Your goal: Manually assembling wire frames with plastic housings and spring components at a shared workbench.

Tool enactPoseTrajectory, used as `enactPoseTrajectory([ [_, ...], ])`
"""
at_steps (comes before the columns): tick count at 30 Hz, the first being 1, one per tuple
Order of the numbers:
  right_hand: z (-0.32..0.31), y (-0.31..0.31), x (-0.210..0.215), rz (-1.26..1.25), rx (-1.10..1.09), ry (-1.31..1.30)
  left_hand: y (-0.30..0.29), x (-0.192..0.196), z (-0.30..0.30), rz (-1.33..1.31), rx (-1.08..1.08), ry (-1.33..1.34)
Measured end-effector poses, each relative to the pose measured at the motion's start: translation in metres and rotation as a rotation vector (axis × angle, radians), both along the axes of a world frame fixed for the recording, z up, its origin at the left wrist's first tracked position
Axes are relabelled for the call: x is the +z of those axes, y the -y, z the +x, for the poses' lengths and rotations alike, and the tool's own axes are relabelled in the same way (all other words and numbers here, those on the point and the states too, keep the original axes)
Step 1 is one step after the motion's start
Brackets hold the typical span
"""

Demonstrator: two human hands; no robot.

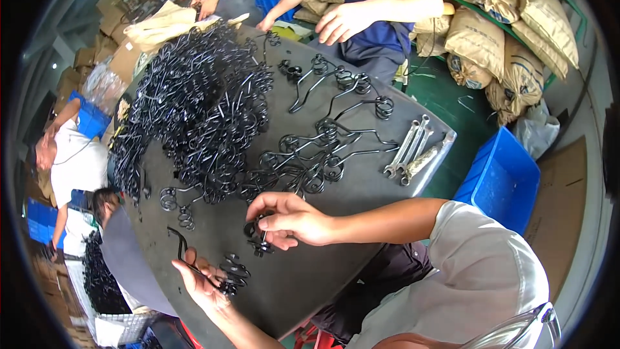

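Observation:
My left hand (pixel 201 279) is closed on a black torsion spring (pixel 234 274), with its coils by my fingers and a bent leg rising past my thumb. To its right and slightly higher, my right hand (pixel 292 221) pinches another black spring (pixel 259 245), its coils partly hidden by my fingers. Both hands are over the near part of the dark table (pixel 290 291). Beyond them lies a large tangled heap of black springs (pixel 200 103). A pair of loose springs (pixel 177 205) rests between the heap and my left hand.
More springs (pixel 323 148) lie spread across the table's right half. Several wrenches (pixel 413 145) lie near the right edge. A blue bin (pixel 500 178) stands beside the table. Across from me a person in dark blue (pixel 371 0) works. Stuffed sacks (pixel 478 42) are stacked behind.

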State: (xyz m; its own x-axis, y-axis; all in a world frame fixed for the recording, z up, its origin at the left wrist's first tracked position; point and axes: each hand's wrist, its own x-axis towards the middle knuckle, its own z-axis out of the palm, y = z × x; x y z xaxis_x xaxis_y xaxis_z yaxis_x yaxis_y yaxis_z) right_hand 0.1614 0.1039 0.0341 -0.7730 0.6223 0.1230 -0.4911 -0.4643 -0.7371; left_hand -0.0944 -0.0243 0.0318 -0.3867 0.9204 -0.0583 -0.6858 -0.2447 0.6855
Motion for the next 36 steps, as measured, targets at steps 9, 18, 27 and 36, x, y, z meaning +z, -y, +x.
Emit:
enactPoseTrajectory([
  [9,0.008,-0.006,0.008,-0.025,-0.127,0.085,-0.013,0.007,0.023,0.116,-0.268,0.356],
  [18,0.000,-0.004,0.011,-0.015,-0.112,0.116,0.007,0.011,-0.009,-0.159,0.015,0.115],
  [27,0.015,-0.007,0.015,0.000,-0.039,0.265,-0.019,0.010,0.040,-0.067,0.241,-0.813],
  [36,0.003,-0.005,0.003,-0.001,0.370,0.190,-0.010,0.018,0.042,-0.172,0.109,-0.561],
])
